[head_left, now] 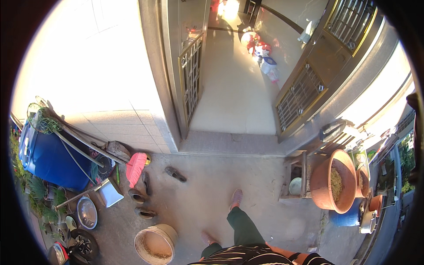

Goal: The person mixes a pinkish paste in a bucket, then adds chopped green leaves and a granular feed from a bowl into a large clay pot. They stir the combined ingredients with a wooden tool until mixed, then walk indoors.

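Note:
Neither of my hands shows in the picture. A bit of my right arm [282, 252] appears at the lower edge beside my striped top [247, 256], and its hand is hidden. My legs in dark green trousers [245, 227] are in mid-stride on the concrete floor. Left of my feet stands a pale bucket [170, 234] with a brownish inside. Farther left are a white dustpan [109, 193] with a long handle and a pink broom head [136, 168]. Ahead, a doorway with a stone threshold [234, 143] stands with both door leaves swung back.
Loose dark shoes [176, 174] lie left of the doorway. A blue barrel [53, 154], a metal basin [87, 213] and a wheel [84, 245] line the left side. At right, a large clay-coloured tub [321, 183] sits by a wooden stand [287, 179]. Bags [267, 65] lie inside the doorway.

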### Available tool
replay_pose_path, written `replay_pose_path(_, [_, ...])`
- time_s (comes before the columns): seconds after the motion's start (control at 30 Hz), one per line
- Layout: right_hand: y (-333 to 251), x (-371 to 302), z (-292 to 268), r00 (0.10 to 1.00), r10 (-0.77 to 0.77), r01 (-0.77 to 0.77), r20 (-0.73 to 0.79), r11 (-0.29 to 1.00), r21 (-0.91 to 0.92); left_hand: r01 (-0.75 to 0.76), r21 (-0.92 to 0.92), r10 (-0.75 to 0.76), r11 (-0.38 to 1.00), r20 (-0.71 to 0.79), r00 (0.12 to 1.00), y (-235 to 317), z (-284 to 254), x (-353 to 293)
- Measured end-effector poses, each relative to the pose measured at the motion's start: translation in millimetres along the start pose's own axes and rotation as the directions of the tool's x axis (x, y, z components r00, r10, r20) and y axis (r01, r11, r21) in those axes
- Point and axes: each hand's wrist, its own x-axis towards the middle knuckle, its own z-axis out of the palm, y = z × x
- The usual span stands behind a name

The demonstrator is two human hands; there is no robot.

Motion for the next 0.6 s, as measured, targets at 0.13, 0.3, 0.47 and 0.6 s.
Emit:
replay_pose_path(0.13, [-8.8,67.9,-12.1,0.977,-0.209,0.205,-0.04,0.975,-0.085,-0.067,0.116,0.068,0.991,-0.005,0.998,73.7,23.0,8.6])
replay_pose_path(0.3, [-45.2,121.5,-76.3,0.89,-0.451,0.435,-0.068,0.884,-0.174,-0.137,0.208,0.149,0.969,-0.044,0.988,163.4,68.9,9.5])
replay_pose_path(0.47, [-94.4,106.3,-184.6,0.891,-0.432,0.407,-0.139,0.896,-0.176,-0.238,0.264,0.25,0.935,-0.012,0.968,243.0,119.6,11.0])
replay_pose_path(0.6, [-118.6,99.0,-238.6,0.919,-0.284,0.291,-0.274,0.957,-0.015,-0.324,0.208,0.341,0.923,-0.054,0.938,302.5,149.0,11.1])
